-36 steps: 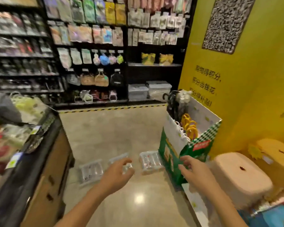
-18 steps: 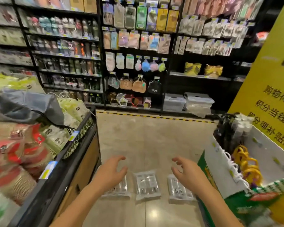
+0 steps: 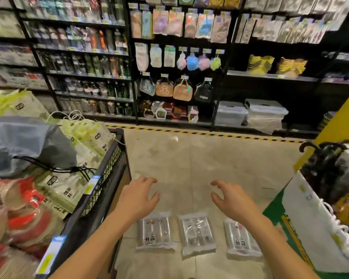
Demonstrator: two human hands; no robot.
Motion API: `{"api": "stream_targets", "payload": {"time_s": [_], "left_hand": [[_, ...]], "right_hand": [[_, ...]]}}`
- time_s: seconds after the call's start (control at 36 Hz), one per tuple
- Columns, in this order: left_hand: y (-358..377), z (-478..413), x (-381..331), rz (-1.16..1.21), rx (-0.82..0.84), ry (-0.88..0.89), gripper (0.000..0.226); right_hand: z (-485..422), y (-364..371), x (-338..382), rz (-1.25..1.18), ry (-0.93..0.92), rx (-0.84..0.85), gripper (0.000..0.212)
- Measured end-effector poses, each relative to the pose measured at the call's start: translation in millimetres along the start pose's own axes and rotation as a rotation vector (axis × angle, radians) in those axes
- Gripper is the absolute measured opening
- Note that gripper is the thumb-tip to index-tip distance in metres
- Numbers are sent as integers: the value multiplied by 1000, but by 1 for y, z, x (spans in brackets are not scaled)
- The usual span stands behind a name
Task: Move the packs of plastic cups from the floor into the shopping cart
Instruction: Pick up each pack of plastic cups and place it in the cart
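Observation:
Three clear packs of plastic cups lie flat in a row on the tiled floor: a left pack [image 3: 154, 232], a middle pack [image 3: 197, 234] and a right pack [image 3: 241, 239]. My left hand [image 3: 138, 196] hovers above the left pack, fingers spread and holding nothing. My right hand [image 3: 231, 200] hovers above the right pack, likewise open and empty. My right wrist hides that pack's upper right corner. The shopping cart [image 3: 101, 182], black with a mesh rim, stands at my left, filled with bagged goods and a grey drawstring bag [image 3: 24, 143].
A white and green cardboard display bin [image 3: 310, 224] with hangers and yellow items stands close on the right, against a yellow wall [image 3: 345, 115]. Black store shelves [image 3: 175, 63] line the far side behind a yellow-black floor stripe [image 3: 210, 134]. Bare floor lies between.
The view has swung left and down, so the three packs now lie straight below me. Both hands stay open and have spread apart over the outer packs.

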State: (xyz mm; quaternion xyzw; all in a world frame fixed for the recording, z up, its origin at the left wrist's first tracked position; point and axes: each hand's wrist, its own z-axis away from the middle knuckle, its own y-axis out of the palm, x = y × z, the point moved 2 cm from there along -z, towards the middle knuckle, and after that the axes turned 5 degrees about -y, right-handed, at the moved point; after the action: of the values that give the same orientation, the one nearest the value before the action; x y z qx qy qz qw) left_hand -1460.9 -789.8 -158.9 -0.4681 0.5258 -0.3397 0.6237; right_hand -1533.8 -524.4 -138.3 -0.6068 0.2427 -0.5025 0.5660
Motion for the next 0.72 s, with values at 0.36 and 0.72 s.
{"api": "stream_targets", "payload": {"time_s": [0.36, 0.72], "left_hand": [[95, -173, 55, -7, 118, -201, 49], [334, -263, 185, 277, 422, -471, 49]], "right_hand": [[-234, 91, -52, 15, -95, 142, 42], [-372, 362, -116, -216, 81, 375, 46]]}}
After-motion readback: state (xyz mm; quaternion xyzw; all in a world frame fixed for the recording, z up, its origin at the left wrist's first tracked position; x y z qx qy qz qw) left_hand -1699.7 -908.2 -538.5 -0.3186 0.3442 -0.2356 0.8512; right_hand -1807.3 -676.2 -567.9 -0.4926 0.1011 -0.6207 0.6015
